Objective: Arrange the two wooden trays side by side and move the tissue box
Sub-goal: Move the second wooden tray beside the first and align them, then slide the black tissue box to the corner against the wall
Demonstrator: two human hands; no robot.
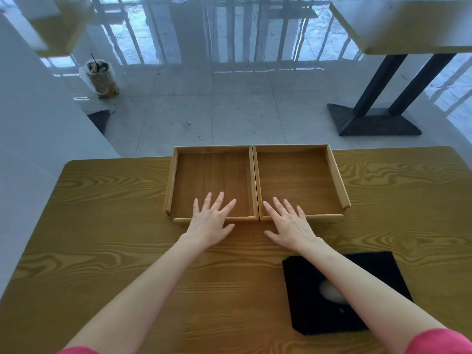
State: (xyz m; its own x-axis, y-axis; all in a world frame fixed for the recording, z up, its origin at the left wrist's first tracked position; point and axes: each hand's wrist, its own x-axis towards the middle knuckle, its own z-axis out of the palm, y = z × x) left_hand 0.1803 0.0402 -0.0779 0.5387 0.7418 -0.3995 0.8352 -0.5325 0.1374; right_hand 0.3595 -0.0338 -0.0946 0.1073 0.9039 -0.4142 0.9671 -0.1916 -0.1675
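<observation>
**Wood on wood: two trays paired at twelve o'clock, tissue box waiting at four**

Grained, honey-toned worktop (107,226) with bold swirling figure, rounded at the far left corner. Set at twelve o'clock against the far edge, left wooden tray (212,175): shallow, squarish, smooth reddish-brown floor, paler raised rim with mitred look at the corners. Butted against its three-o'clock side, right wooden tray (296,175), same build, rims touching along a thin dark seam; near edges roughly level, so the pairing looks done or nearly so.

Left hand (210,221) flat and spread, empty, fingers fanned over the near rim and onto the left tray's floor; clasping nothing. Probably placed so to press or nudge the tray square. Right hand (291,223) likewise splayed and empty, fingers reaching across the near rim of the right tray, palm on the worktop side. Mirrored pose suggests a final levelling of both trays together, though contact with the wood cannot be confirmed.

Further right, at four o'clock from the trays and partly under the right forearm, tissue box (319,297): black, matte, soft-looking cover, flat square shape with a clipped near corner, pale tissue showing through a top opening. Not yet moved, by the look of it; likely the remaining step.

Pink sleeves (439,341) at both near corners.
</observation>
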